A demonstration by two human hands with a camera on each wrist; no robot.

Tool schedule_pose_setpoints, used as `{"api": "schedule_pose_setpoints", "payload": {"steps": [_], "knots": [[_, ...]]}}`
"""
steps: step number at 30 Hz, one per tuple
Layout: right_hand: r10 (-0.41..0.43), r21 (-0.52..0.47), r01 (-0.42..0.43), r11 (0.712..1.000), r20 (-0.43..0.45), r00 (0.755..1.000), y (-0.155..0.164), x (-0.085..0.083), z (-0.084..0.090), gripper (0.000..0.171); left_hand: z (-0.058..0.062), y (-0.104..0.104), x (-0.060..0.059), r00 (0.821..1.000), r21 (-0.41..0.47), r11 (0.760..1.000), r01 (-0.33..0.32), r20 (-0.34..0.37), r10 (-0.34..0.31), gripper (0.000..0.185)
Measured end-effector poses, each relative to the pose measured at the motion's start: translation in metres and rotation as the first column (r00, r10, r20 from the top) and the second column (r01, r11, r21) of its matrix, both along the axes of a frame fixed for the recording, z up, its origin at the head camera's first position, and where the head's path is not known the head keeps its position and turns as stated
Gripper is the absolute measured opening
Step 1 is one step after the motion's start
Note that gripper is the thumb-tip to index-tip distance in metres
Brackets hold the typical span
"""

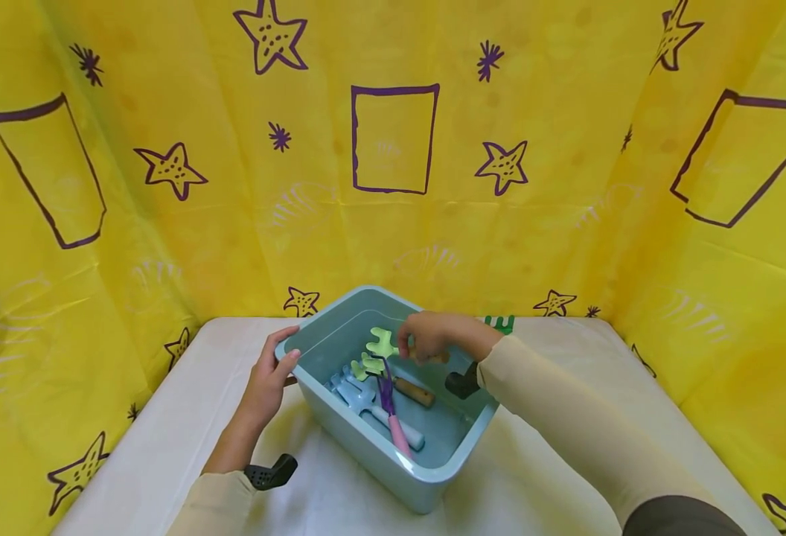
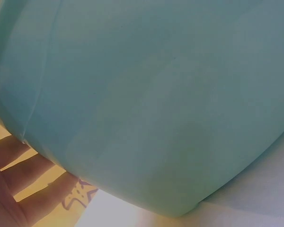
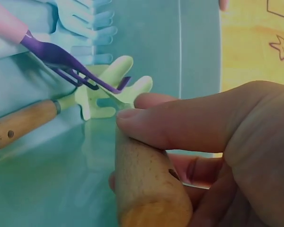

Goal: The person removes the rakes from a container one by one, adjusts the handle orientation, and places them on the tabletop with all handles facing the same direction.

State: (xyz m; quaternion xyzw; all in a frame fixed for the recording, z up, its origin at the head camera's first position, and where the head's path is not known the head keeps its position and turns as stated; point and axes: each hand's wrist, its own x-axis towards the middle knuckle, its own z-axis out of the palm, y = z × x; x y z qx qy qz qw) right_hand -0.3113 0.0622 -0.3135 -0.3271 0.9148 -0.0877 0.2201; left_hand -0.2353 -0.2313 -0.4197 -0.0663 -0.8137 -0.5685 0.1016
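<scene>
Two bare hands work at a pale-blue rectangular plastic bin on a white-covered table. From left to right: the left hand grips the rim, thumb over the edge. Inside lie light-blue plastic hand forks, a pale-green fork with a wooden handle, and a purple-tined fork with a pink handle. The right hand, fingers curled, pinches another wooden-handled pale-green fork within the bin. Beyond, dark-green tines show.
</scene>
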Motion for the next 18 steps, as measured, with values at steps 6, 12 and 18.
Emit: {"api": "schedule_pose_setpoints", "payload": {"steps": [6, 12, 18], "knots": [[-0.045, -0.011, 0.045, 0.999, -0.032, 0.998, -0.0013, 0.0044, -0.0017, 0.025, -0.0003, -0.0004, 0.0001, 1.000, 0.000, 1.000, 0.000, -0.004, 0.000, 0.048], [-0.005, -0.032, 0.001, 0.999, -0.114, 0.994, -0.0014, 0.0055, -0.0054, 0.015, 0.0048, 0.0018, 0.0014, 1.000, 0.003, 1.000, -0.002, 0.016, 0.002, 0.048], [0.056, -0.109, -0.077, 0.991, -0.181, 0.982, 0.0025, 0.0055, -0.0056, 0.009, 0.0052, 0.0021, 0.0018, 1.000, 0.004, 1.000, -0.001, 0.021, 0.001, 0.049]]}}
